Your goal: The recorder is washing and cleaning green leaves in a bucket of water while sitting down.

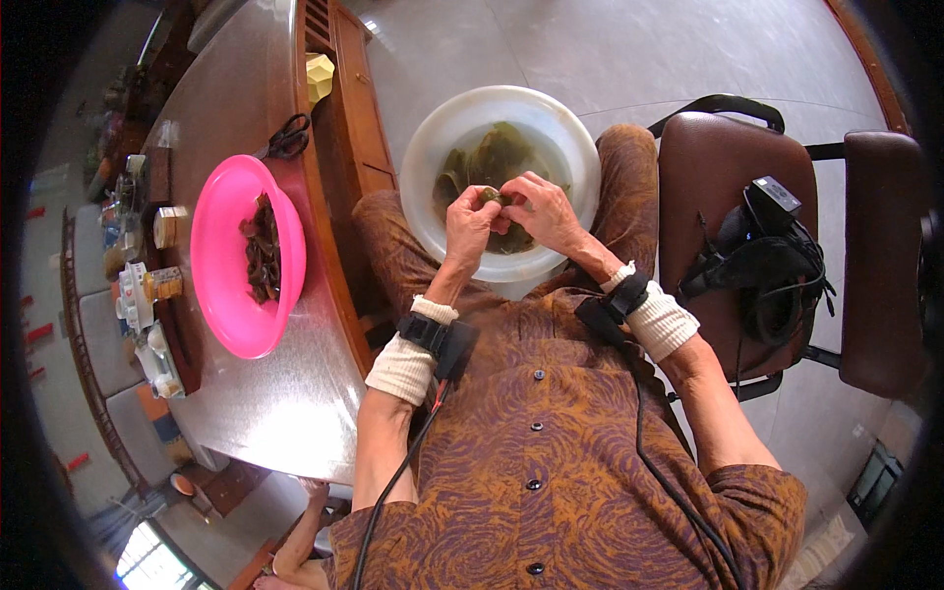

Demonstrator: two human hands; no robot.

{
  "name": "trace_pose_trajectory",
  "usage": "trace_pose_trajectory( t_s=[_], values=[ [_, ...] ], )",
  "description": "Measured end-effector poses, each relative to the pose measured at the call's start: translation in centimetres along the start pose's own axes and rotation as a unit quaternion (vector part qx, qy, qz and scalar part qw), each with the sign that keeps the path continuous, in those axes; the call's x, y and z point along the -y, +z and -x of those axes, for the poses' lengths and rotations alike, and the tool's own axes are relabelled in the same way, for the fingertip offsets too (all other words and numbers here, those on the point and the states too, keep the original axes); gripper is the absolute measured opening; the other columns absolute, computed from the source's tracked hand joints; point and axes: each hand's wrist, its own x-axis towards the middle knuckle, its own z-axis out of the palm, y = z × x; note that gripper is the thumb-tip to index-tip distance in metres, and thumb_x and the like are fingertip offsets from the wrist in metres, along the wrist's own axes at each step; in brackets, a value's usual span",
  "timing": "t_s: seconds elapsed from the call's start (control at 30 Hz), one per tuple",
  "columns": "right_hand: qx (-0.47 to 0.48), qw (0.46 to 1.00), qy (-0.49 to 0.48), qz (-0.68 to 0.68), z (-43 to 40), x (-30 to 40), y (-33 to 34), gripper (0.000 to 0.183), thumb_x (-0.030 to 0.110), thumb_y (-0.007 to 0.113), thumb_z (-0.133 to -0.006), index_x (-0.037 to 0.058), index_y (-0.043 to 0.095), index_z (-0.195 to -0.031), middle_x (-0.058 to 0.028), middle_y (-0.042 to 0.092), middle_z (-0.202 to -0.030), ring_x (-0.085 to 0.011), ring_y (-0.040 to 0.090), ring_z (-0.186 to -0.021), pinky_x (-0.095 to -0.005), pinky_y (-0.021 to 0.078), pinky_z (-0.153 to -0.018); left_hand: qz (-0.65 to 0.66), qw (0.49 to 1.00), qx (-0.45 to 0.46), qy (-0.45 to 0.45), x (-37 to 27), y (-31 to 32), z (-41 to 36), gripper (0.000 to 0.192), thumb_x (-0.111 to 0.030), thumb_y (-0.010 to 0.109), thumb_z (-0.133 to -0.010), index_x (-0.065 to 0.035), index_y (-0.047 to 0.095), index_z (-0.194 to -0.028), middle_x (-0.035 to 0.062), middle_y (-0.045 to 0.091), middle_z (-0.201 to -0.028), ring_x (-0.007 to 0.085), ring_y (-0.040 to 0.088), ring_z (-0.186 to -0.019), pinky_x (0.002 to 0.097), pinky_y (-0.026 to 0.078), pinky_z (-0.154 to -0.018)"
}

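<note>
Over a white plastic basin point(574, 133) between my knees, my left hand point(470, 225) and my right hand point(544, 210) meet. Pinched between their fingertips is a small rolled or folded piece of dark green kelp point(493, 196). Both thumbs and forefingers press on it. Below, wide sheets of wet green kelp point(503, 151) lie in the cloudy water of the basin. To the left, a bright pink plastic basin point(210, 254) stands tilted-looking on the table, holding several dark brown-green kelp pieces point(264, 251).
Black-handled scissors point(289, 136) lie on the wooden table point(243, 413) beside the pink basin. Jars and small containers point(151, 287) line the table's far side. On my right, a brown chair point(737, 162) carries a black bag with cables point(767, 265). Another person's arm point(306, 523) shows beyond the table.
</note>
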Motion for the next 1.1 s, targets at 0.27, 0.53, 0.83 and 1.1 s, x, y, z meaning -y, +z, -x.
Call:
trace_pose_trajectory(
  t_s=[0.27, 0.53, 0.83, 1.1],
  values=[
    [-0.031, 0.999, -0.029, 0.034, 0.1, -0.1, 0.5, 0.022, 0.004, 0.062, -0.07, 0.0029, 0.059, -0.092, -0.0115, 0.056, -0.09, -0.0286, 0.057, -0.082, -0.0378, 0.0477, -0.071, 0.024, 0.999, -0.013, -0.031, 0.1, 0.5, 0.0, 0.006, -0.002, 0.053, -0.085, -0.0002, 0.056, -0.09, 0.0038, 0.059, -0.08, 0.0102, 0.059, -0.064, 0.0253, 0.055, -0.06],
    [-0.01, 0.996, 0.046, -0.076, 0.4, -0.4, 0.4, 0.022, 0.003, 0.061, -0.069, 0.0045, 0.059, -0.091, -0.0122, 0.056, -0.09, -0.033, 0.055, -0.086, -0.0418, 0.0456, -0.072, 0.06, 0.996, 0.01, -0.064, 0.8, -0.3, 0.1, 0.008, -0.003, 0.053, -0.085, 0.0005, 0.056, -0.092, 0.0055, 0.06, -0.083, 0.0129, 0.062, -0.069, 0.0277, 0.056, -0.064],
    [-0.073, 0.983, -0.097, 0.134, 0.3, 0.3, 0.5, 0.019, 0.003, 0.062, -0.068, 0.004, 0.056, -0.086, -0.0141, 0.056, -0.084, -0.0336, 0.055, -0.084, -0.0419, 0.0409, -0.078, 0.031, 0.998, -0.021, -0.055, 0.0, 0.9, 0.1, 0.009, -0.002, 0.052, -0.085, 0.0007, 0.056, -0.093, 0.0046, 0.059, -0.084, 0.0133, 0.062, -0.071, 0.0291, 0.057, -0.067],
    [-0.076, 0.996, 0.001, 0.044, 0.1, -0.4, 0.4, 0.015, 0.002, 0.059, -0.071, 0.0021, 0.058, -0.086, -0.016, 0.06, -0.083, -0.035, 0.057, -0.083, -0.0425, 0.0449, -0.075, 0.046, 0.998, -0.009, -0.052, -0.1, 1.1, 0.1, 0.012, 0.0, 0.052, -0.084, 0.0026, 0.056, -0.095, 0.0062, 0.059, -0.088, 0.0151, 0.062, -0.076, 0.0306, 0.057, -0.071]
  ],
)
